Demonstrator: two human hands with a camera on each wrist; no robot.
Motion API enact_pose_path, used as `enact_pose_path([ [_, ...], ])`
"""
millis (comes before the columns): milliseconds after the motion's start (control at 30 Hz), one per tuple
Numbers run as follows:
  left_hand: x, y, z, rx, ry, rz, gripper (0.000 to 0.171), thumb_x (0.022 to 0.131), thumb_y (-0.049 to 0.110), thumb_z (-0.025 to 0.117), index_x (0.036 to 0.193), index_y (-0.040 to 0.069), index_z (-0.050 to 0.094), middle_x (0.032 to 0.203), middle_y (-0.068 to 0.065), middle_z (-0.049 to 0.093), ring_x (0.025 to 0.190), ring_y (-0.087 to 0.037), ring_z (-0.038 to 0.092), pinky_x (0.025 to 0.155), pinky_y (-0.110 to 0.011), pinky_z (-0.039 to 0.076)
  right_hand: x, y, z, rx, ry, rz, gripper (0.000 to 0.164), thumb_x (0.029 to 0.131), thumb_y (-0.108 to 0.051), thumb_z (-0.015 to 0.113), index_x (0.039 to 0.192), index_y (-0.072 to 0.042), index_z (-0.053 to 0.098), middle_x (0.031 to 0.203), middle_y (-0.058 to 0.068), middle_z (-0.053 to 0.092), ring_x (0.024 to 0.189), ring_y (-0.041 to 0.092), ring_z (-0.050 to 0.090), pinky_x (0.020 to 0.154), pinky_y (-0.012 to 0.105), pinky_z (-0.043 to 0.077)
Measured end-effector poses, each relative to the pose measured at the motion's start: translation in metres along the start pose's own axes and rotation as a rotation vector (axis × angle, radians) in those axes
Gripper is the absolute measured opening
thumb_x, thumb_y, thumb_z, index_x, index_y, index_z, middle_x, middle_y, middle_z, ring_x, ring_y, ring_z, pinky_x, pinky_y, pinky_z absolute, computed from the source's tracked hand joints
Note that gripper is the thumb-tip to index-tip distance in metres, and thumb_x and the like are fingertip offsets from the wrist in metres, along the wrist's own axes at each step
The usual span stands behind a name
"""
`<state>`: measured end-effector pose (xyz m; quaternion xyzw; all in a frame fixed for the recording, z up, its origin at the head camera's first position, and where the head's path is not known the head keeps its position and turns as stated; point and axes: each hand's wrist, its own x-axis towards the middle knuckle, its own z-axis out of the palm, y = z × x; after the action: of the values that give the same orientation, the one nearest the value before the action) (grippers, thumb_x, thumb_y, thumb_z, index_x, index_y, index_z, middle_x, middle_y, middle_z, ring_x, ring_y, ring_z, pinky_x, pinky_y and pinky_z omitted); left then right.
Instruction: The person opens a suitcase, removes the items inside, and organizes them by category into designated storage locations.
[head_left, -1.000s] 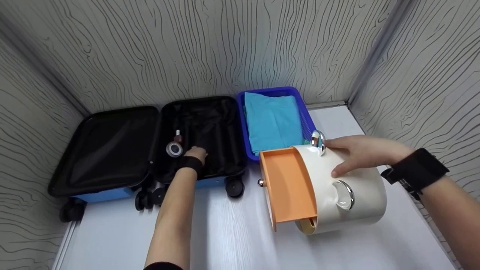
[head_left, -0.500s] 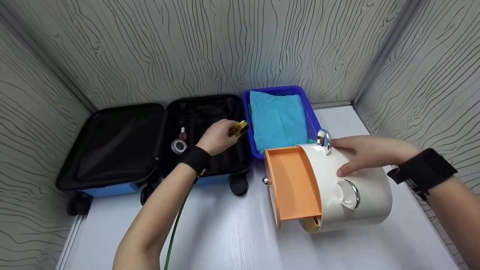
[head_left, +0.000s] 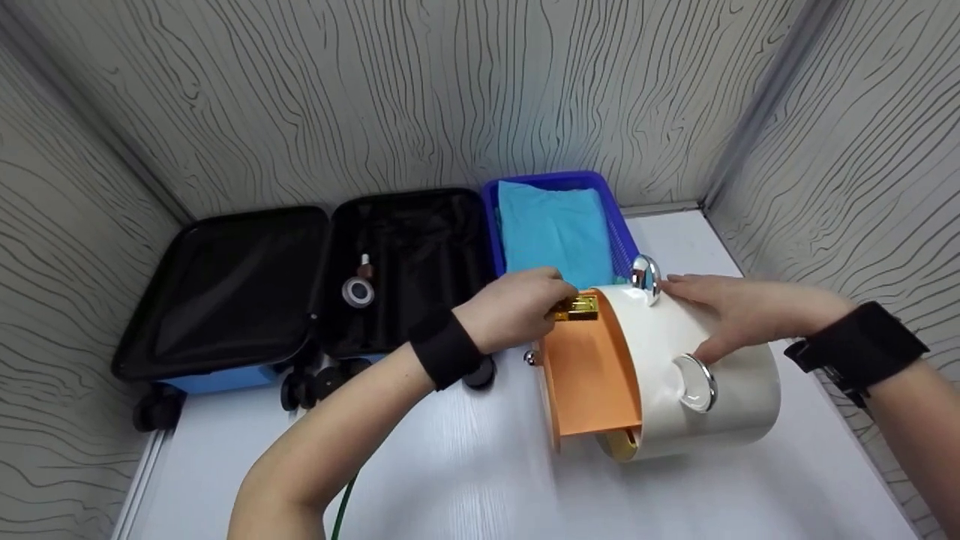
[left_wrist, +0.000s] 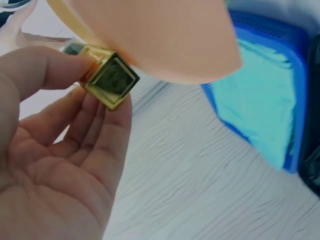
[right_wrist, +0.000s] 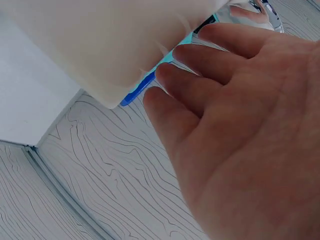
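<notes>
In the head view my left hand [head_left: 517, 309] pinches a small gold rectangular case [head_left: 582, 308] at the far corner of a pulled-out orange drawer [head_left: 592, 379]. The left wrist view shows the dark, square end of the gold case [left_wrist: 115, 80] between thumb and fingers. That drawer belongs to a glossy white rounded storage box [head_left: 720, 412] with chrome-edged handles. My right hand [head_left: 765, 311] lies over the top of this box, fingers spread, its thumb by the nearer handle [head_left: 697, 384]. In the right wrist view its fingers [right_wrist: 190, 95] are extended alongside the white box.
An open suitcase [head_left: 232, 292] with black lining lies at the left. Its right half holds a round grey-white item [head_left: 358, 292] and a small brown bottle [head_left: 365, 268] with a white cap. Behind the drawer stands a blue basket [head_left: 619, 232] with folded turquoise cloth [head_left: 555, 229].
My left hand has come up out of the suitcase with the gold case and moved right to the orange drawer. The right hand has stayed on the white box, its thumb shifting slightly.
</notes>
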<state>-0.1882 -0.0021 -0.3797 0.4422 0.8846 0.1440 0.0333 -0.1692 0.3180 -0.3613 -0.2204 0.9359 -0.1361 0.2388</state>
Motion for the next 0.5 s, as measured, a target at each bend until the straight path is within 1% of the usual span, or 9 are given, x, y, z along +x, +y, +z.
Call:
enact_pose_path([
  [133, 0.009, 0.012, 0.005, 0.111, -0.064, 0.069, 0.027, 0.095, 0.000, 0.067, 0.119, 0.011, 0.072, 0.104, -0.003, 0.068, 0.086, -0.013, 0.058, 0.078, -0.025, 0.052, 0.000, 0.000, 0.003, 0.007, -0.007, 0.001, 0.118, 0.071, -0.058, 0.086, 0.158, 0.002, 0.033, 0.158, 0.028, 0.035, 0.142, 0.047, 0.038, 0.110, 0.066, 0.034],
  [200, 0.013, 0.016, 0.011, 0.175, -0.106, 0.096, 0.023, 0.096, 0.003, 0.068, 0.116, 0.013, 0.073, 0.102, -0.002, 0.069, 0.085, -0.014, 0.059, 0.077, -0.025, 0.053, 0.001, 0.000, 0.003, 0.008, 0.000, -0.009, 0.117, 0.071, -0.057, 0.087, 0.157, 0.003, 0.034, 0.158, 0.028, 0.036, 0.142, 0.047, 0.037, 0.111, 0.065, 0.034],
  [300, 0.018, 0.021, 0.022, 0.260, -0.154, 0.126, 0.015, 0.098, 0.012, 0.069, 0.111, 0.016, 0.075, 0.099, 0.002, 0.071, 0.083, -0.013, 0.059, 0.073, -0.025, 0.052, 0.001, 0.001, 0.003, 0.010, 0.008, -0.020, 0.117, 0.071, -0.057, 0.087, 0.157, 0.003, 0.034, 0.158, 0.027, 0.036, 0.142, 0.047, 0.037, 0.111, 0.064, 0.033],
  [367, 0.020, 0.023, 0.028, 0.296, -0.173, 0.136, 0.012, 0.099, 0.016, 0.068, 0.108, 0.018, 0.076, 0.095, 0.004, 0.071, 0.081, -0.012, 0.058, 0.069, -0.025, 0.049, 0.000, 0.001, 0.003, 0.011, 0.011, -0.025, 0.117, 0.071, -0.056, 0.087, 0.157, 0.003, 0.034, 0.158, 0.027, 0.037, 0.143, 0.047, 0.037, 0.112, 0.064, 0.033],
  [500, 0.025, 0.027, 0.037, 0.320, -0.191, 0.127, 0.011, 0.100, 0.014, 0.065, 0.103, 0.019, 0.075, 0.087, 0.006, 0.069, 0.075, -0.012, 0.055, 0.062, -0.026, 0.041, 0.000, 0.001, 0.003, 0.015, 0.008, -0.020, 0.117, 0.071, -0.054, 0.087, 0.157, 0.004, 0.033, 0.158, 0.028, 0.036, 0.143, 0.047, 0.036, 0.112, 0.064, 0.032],
])
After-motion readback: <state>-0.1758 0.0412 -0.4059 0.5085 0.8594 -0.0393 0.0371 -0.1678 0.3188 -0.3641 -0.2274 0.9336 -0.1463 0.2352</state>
